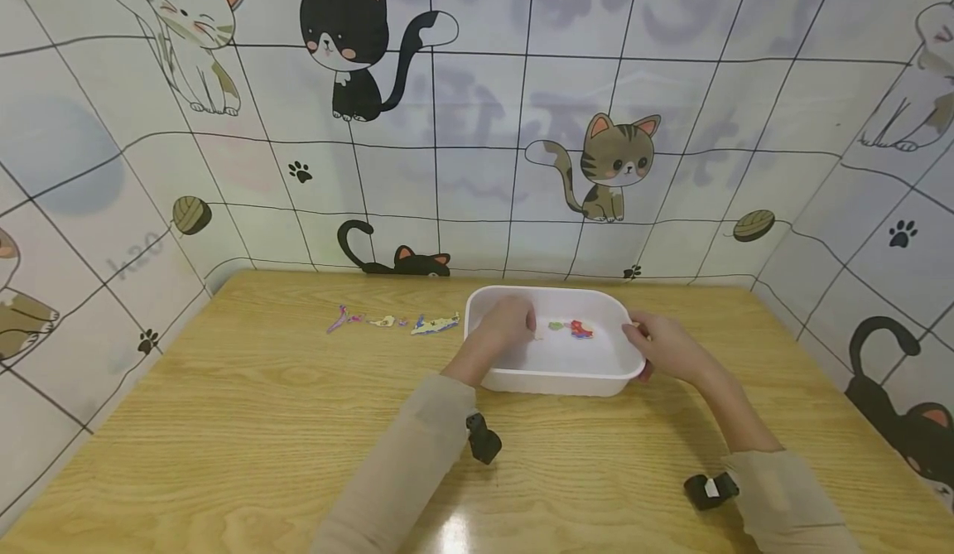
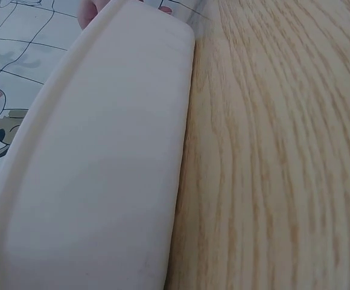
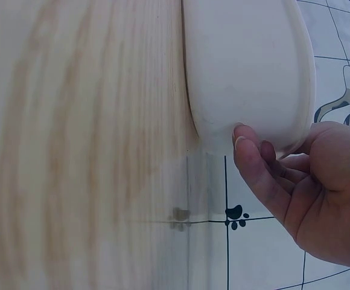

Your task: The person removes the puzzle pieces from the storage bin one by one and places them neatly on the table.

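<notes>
A white plastic tray (image 1: 555, 384) stands on the wooden table. My left hand (image 1: 507, 322) reaches over its near-left rim and down inside, with bent fingers; the fingertips are hidden, so what they hold does not show. At the tray's right end my right hand (image 1: 663, 345) grips the rim, thumb on top and fingers beneath, as the right wrist view shows with the hand (image 3: 320, 187) against the tray's end wall (image 3: 253, 72). Inside lie a small red-and-blue flat piece (image 1: 581, 329) and a green one (image 1: 556, 325). The left wrist view is mostly the tray's outer side (image 2: 96, 145).
Left of the tray, several small flat pieces lie in a row on the table (image 1: 261, 421): a pink forked one (image 1: 339, 319), a pale yellow one (image 1: 383, 321) and a longer yellow-and-blue one (image 1: 436, 324). A cat-print wall covering (image 1: 477, 181) rises behind the table.
</notes>
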### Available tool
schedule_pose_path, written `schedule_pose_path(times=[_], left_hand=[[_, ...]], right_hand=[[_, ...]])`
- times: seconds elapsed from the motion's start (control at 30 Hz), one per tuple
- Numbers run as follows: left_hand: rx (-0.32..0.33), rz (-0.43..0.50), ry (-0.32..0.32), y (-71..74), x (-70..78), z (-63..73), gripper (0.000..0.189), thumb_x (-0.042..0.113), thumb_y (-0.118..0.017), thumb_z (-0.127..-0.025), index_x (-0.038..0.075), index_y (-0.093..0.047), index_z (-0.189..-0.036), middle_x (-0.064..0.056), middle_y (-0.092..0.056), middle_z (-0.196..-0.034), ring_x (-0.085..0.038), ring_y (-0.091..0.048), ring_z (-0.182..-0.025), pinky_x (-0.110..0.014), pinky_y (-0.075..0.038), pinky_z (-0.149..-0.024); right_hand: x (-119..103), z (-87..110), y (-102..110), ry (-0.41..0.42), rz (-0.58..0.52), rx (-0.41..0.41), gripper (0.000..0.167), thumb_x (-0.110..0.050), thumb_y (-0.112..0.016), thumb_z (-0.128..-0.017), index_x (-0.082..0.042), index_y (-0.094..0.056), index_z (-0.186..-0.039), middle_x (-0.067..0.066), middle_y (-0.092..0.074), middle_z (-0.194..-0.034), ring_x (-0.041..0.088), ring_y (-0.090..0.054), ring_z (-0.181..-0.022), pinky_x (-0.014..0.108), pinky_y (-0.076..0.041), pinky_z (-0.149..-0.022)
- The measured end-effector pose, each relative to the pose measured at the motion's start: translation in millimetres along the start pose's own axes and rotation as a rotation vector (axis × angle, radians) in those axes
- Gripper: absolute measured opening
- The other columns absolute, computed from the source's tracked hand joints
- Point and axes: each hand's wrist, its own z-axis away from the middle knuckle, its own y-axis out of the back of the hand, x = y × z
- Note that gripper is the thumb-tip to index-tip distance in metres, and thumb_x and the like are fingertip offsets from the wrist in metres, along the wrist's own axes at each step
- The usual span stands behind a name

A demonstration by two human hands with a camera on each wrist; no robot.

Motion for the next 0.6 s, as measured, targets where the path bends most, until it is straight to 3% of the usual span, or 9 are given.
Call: schedule_pose_path(times=[0.23, 0.37, 0.6], left_hand=[[-0.014, 0.007, -0.002, 1.5, 1.0, 2.1, 0.013, 0.004, -0.073, -0.091, 0.002, -0.067, -0.102, -0.006, -0.062, -0.097, -0.018, -0.055, -0.087, -0.029, -0.048, -0.083], [-0.015, -0.006, -0.02, 2.3, 1.0, 2.5, 0.003, 0.005, -0.071, -0.092, 0.003, -0.071, -0.095, -0.004, -0.064, -0.092, -0.017, -0.055, -0.082, -0.028, -0.048, -0.078], [0.018, -0.055, -0.062, 3.4, 0.5, 1.3, 0.005, 0.009, -0.07, -0.092, 0.012, -0.073, -0.089, 0.001, -0.067, -0.095, -0.014, -0.054, -0.082, -0.026, -0.046, -0.076]], right_hand=[[1.3, -0.3, -0.2, -0.001, 0.0, -0.005, 0.033, -0.006, -0.046, -0.106, 0.016, -0.046, -0.13, 0.015, -0.064, -0.083, 0.022, -0.066, -0.054, 0.04, -0.058, -0.053], [0.8, -0.5, -0.1, -0.009, 0.001, -0.008, 0.035, -0.007, -0.046, -0.106, 0.017, -0.044, -0.132, 0.016, -0.065, -0.086, 0.022, -0.066, -0.054, 0.039, -0.058, -0.054], [1.4, -0.7, 0.2, -0.014, -0.009, -0.012, 0.036, -0.007, -0.045, -0.106, 0.018, -0.043, -0.133, 0.019, -0.066, -0.088, 0.023, -0.066, -0.054, 0.039, -0.058, -0.054]])
